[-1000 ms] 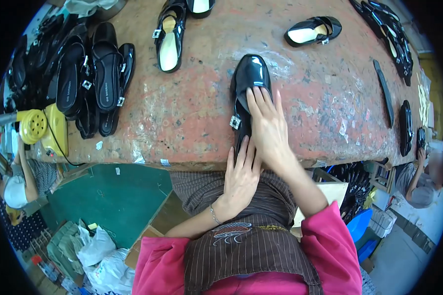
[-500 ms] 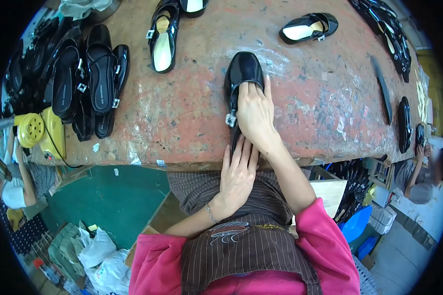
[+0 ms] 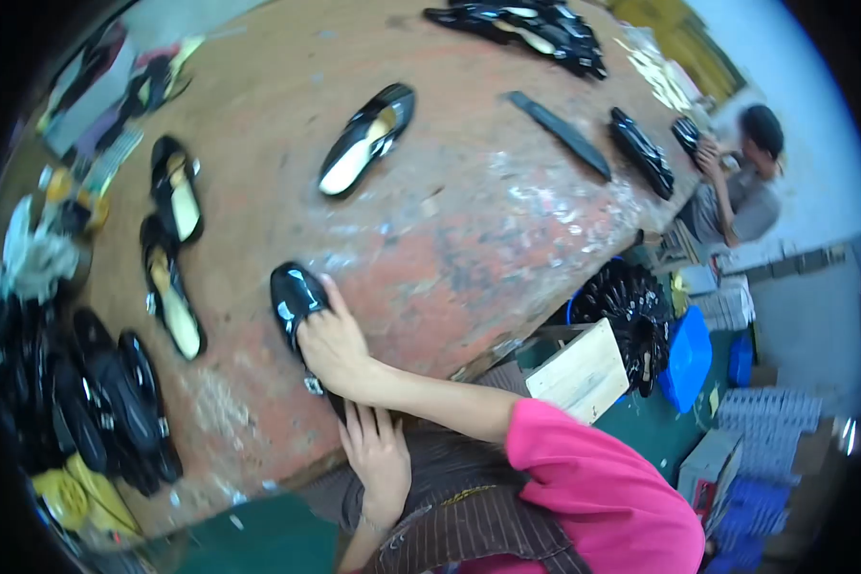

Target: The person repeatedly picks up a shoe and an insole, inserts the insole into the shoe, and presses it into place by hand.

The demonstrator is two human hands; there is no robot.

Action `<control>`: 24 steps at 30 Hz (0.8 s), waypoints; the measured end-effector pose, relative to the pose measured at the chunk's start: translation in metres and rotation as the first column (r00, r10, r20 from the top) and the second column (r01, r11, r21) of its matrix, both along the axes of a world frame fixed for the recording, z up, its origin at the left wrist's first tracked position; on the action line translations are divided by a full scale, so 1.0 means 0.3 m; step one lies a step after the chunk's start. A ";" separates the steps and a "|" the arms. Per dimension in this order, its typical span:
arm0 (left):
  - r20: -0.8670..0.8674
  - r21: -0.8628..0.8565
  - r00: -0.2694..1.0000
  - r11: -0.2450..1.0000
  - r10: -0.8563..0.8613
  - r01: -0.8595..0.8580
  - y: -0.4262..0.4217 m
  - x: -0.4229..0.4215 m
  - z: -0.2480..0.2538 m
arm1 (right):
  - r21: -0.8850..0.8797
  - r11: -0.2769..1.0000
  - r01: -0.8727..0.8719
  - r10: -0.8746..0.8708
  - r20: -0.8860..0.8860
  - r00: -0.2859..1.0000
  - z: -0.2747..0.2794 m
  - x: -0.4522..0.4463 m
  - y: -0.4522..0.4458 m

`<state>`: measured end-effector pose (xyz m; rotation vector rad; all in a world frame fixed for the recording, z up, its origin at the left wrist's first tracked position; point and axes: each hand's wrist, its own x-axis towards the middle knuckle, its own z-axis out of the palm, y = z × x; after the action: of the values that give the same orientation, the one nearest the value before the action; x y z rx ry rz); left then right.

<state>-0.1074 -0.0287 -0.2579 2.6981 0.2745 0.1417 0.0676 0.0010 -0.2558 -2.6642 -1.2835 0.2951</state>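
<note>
A shiny black shoe (image 3: 295,292) with a jewelled buckle lies on the worn reddish table, its toe pointing away from me. My right hand (image 3: 332,349) reaches into its opening; most fingertips are hidden inside and one finger lies along the outer side. At the heel end, by the table's front edge, my left hand (image 3: 377,452) rests with its fingers stretched out and slightly apart, the tips touching the back of the shoe.
Black shoes with pale insoles lie beyond (image 3: 368,142) and at the left (image 3: 174,297). A pile of dark shoes (image 3: 105,411) is at the far left. A black strip (image 3: 560,134) lies at the back right. A co-worker (image 3: 744,187) sits at the right.
The view has swung to the right and tilted, so the shoe and both hands appear further left and lower. My right hand stays inside the shoe, my left at its heel.
</note>
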 end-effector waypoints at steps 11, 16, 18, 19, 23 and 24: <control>0.267 -0.174 0.953 0.980 0.141 -0.096 0.122 0.169 0.083 | 0.550 0.824 0.137 0.023 -0.273 0.962 0.237 0.439 -0.578; 0.470 0.051 0.874 0.986 0.119 -0.161 0.430 0.141 0.331 | 0.514 0.778 0.361 -0.590 0.401 0.701 -0.055 1.187 -1.226; 0.543 0.270 0.832 0.915 0.113 -0.300 0.592 0.155 0.396 | 0.347 0.851 0.395 -0.524 0.499 0.691 -0.066 1.301 -1.359; 0.557 0.326 0.819 0.871 0.137 -0.368 0.690 0.163 0.411 | 0.309 0.834 0.456 -0.550 0.417 0.723 -0.068 1.331 -1.387; 0.298 0.301 0.845 0.797 0.443 -0.524 1.063 0.121 0.343 | 0.272 0.803 0.530 -0.581 0.165 0.797 -0.168 1.495 -1.504; 0.192 0.411 0.898 0.799 0.395 -0.439 1.146 0.079 0.278 | 0.271 0.807 0.525 -0.577 0.169 0.799 -0.173 1.510 -1.509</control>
<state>-0.0838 0.3152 -0.1745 3.0182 0.9136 0.5248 0.5206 -0.4518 -0.3076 -2.7885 -0.4750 -0.2476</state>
